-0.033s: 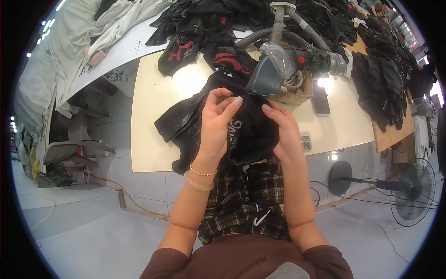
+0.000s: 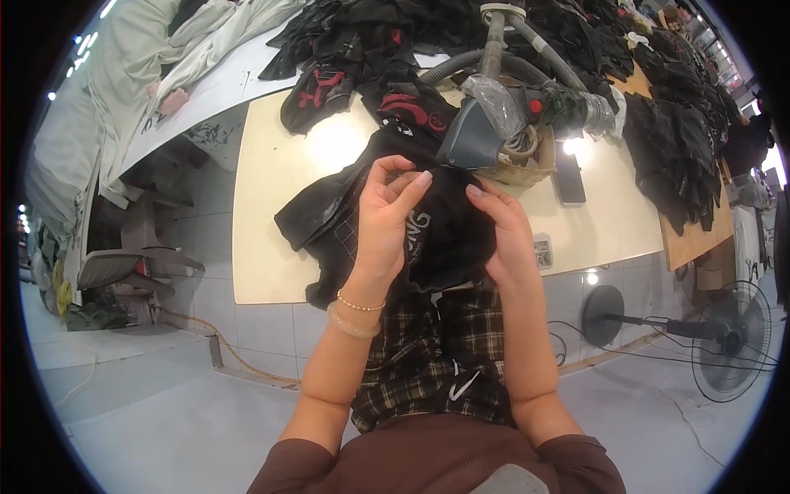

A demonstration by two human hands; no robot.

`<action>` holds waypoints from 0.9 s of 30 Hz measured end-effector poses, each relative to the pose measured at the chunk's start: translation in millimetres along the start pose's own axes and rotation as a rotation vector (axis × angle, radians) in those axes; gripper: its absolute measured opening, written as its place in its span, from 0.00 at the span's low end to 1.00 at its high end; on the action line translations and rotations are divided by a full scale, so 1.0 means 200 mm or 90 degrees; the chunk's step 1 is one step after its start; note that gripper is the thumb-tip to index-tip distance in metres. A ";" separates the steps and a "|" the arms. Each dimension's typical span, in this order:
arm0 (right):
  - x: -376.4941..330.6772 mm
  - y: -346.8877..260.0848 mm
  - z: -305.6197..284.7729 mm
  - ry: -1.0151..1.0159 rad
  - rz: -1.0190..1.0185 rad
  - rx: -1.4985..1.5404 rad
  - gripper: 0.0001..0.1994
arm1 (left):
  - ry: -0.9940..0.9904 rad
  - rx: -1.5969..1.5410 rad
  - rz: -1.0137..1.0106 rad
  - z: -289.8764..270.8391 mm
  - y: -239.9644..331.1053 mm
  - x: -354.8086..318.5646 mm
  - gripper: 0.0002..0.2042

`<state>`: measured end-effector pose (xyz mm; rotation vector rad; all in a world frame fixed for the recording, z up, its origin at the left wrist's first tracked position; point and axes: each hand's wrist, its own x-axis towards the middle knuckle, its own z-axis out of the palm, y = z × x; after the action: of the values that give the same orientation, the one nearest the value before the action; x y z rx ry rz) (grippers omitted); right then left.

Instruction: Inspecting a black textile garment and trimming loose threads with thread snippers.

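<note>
My left hand (image 2: pixel 383 218) and my right hand (image 2: pixel 506 226) both grip a black garment (image 2: pixel 444 235) with a pale printed mark, held up just in front of the cream table (image 2: pixel 271 173). My left fingers pinch its upper edge, and my right hand clasps its right side. A bracelet and a pale bangle sit on my left wrist. Under the held piece, a dark jacket-like garment (image 2: pixel 317 218) spills over the table's near edge. A grey suction nozzle (image 2: pixel 469 136) on a ribbed hose hangs just beyond my fingertips.
Heaps of black and red garments (image 2: pixel 370 58) cover the far side of the table. A dark phone (image 2: pixel 569 177) lies right of the nozzle. More black clothes (image 2: pixel 675 140) pile on a wooden board at right. A floor fan (image 2: pixel 728 337) stands at lower right, and pale cloth (image 2: pixel 123 74) drapes at left.
</note>
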<state>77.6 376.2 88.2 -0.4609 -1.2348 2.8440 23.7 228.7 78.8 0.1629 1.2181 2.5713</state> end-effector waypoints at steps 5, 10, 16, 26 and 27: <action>0.01 0.02 -0.01 0.030 -0.022 -0.020 0.09 | -0.005 -0.003 0.008 0.00 0.00 0.00 0.12; 0.00 0.01 0.02 0.011 -0.011 -0.023 0.10 | -0.003 -0.031 0.007 -0.02 0.01 -0.01 0.10; 0.00 0.01 0.00 -0.004 0.045 0.075 0.11 | -0.005 -0.060 -0.018 0.02 0.02 -0.02 0.10; -0.01 0.01 -0.01 -0.003 0.092 0.168 0.11 | -0.019 -0.078 -0.018 0.04 0.02 -0.02 0.11; -0.01 0.01 -0.02 -0.005 0.093 0.168 0.11 | -0.017 -0.077 -0.016 0.03 0.01 -0.02 0.11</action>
<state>80.1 376.7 84.6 -0.5501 -0.8385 3.0716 28.8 230.7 85.5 0.1553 1.0455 2.6033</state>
